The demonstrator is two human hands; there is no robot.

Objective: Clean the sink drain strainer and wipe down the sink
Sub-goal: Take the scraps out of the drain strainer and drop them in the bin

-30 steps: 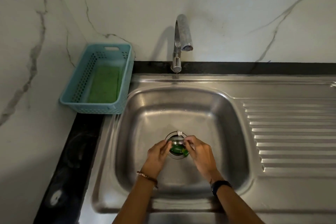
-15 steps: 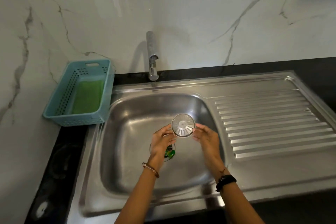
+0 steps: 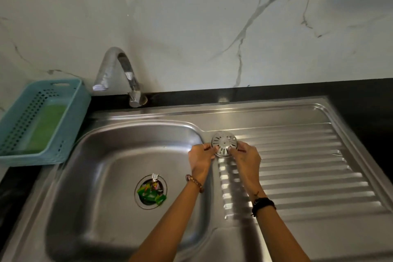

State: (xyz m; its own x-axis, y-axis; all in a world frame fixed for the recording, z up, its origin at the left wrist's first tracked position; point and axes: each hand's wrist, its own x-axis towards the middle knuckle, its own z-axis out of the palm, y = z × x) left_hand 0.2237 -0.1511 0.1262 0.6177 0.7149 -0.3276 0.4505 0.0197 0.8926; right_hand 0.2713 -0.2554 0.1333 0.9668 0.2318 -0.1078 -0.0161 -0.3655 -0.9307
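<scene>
Ribbed steel drainboard (image 3: 308, 168) beside the basin: left hand (image 3: 200, 160) and right hand (image 3: 246, 158) fingers pinch the round slotted metal strainer (image 3: 224, 142) on it.

Dim, soft blur, drainboard (image 3: 297, 155) glare

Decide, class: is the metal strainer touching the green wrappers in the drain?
Apart. The head view shows the strainer held by both hands over the drainboard, while the wrappers sit in the drain opening, across bare steel.

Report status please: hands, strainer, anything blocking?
Left hand and right hand hold strainer over drainboard. Green wrappers clog drain.
</scene>
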